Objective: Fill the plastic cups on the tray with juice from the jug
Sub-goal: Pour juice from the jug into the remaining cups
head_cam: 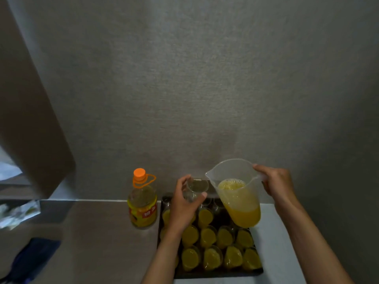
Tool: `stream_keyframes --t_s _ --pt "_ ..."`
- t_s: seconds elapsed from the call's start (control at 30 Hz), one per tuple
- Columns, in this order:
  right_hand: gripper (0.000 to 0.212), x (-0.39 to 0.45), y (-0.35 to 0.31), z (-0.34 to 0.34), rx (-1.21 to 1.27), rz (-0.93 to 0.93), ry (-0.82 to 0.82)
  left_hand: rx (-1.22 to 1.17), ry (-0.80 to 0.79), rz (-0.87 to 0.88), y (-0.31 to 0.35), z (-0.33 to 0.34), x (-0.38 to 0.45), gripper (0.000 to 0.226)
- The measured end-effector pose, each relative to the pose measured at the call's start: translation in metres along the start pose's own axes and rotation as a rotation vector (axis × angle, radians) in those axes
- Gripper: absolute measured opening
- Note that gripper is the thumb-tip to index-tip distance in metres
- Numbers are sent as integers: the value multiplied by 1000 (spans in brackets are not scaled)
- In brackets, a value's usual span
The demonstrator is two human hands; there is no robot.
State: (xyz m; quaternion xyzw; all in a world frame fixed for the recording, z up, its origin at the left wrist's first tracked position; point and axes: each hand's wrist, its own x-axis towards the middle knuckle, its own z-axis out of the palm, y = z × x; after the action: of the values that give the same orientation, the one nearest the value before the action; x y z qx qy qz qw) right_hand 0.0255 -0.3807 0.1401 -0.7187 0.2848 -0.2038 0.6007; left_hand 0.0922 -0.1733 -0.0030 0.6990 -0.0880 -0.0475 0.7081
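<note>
My right hand [275,184] grips the handle of a clear plastic jug [238,193], about half full of orange juice, tilted with its spout to the left. My left hand [182,203] holds an empty clear plastic cup [196,188] lifted above the back left of the dark tray [217,274], just left of the spout. No juice is flowing. On the tray stand several cups filled with juice [208,236]; a few clear empty cups [167,198] stand in the back row, partly hidden by my hand and the jug.
A juice bottle [142,203] with an orange cap and yellow label stands left of the tray on the grey counter. A grey wall rises close behind. A dark blue object [30,259] lies at the lower left. A white surface [274,238] lies right of the tray.
</note>
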Motion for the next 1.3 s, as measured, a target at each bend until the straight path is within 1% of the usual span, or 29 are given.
stream_keyframes --t_s 0.13,0.23,0.37,0.5,0.6,0.7,0.8,0.93,1.03,1.1,1.3 --pt "32 0 -9 -3 -82 -40 -9 -12 3 -3 4 1 -3 61" --pt "44 2 -13 -5 -159 -95 0 -21 -12 -5 7 1 -6 60" --pt "39 3 -21 -3 -251 -121 -13 -31 -51 -18 13 2 -11 55" --pt "50 4 -26 -4 -298 -137 -33 -16 -49 -21 13 4 -13 54" --pt "39 3 -30 -4 -332 -135 -41 -5 -46 -25 13 5 -15 55" --pt "50 2 -33 -3 -402 -131 -59 10 -45 -21 13 6 -17 58" --pt "47 3 -35 -4 -459 -162 -69 13 -52 -28 12 6 -17 59" --pt "59 3 -37 -5 -506 -184 -79 12 -51 -41 12 7 -17 58" --pt "42 6 -38 -6 -495 -208 -97 8 -52 -39 12 9 -18 57" --pt "48 6 -38 -7 -518 -206 -104 5 -62 -42 12 11 -20 56" --pt "44 5 -41 -7 -588 -235 -101 6 -67 -52 12 14 -21 58"
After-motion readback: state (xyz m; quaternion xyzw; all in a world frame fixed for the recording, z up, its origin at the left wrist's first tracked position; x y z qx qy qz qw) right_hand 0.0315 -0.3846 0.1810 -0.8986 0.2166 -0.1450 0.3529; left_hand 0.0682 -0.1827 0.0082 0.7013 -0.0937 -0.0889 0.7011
